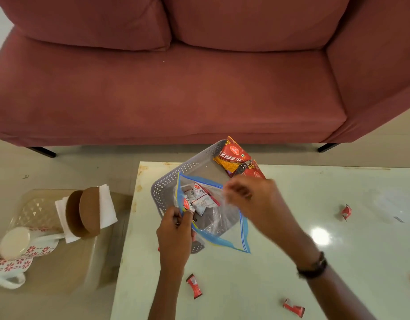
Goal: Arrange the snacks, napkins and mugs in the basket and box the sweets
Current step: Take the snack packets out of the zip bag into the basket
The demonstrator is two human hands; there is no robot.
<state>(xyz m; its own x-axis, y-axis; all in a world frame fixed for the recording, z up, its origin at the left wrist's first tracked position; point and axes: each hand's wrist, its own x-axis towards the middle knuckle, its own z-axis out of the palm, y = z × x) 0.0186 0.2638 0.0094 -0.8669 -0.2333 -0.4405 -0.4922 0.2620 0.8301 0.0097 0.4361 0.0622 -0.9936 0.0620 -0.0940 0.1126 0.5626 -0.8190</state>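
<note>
A grey perforated basket [167,181] stands on the pale table [291,227]. Two red snack packets [233,155] lean in its far corner. Over the basket lies a clear zip bag [224,225] with a blue edge, holding several small red-and-white sweets [200,197]. My left hand [174,236] pinches the bag's near-left edge together with a sweet. At the bag's upper right edge, my right hand [248,195] is blurred, its fingers closed on the plastic. Three loose red sweets lie on the table: one [194,286] near my left forearm, one [293,308] at the front, one [346,211] at the right.
On a low side table to the left stand white napkins [107,204] in a brown round holder [84,211], flowered white mugs [21,252] and a clear tray [35,211]. A red sofa [176,88] fills the background. Another clear plastic bag [393,204] lies at the table's right.
</note>
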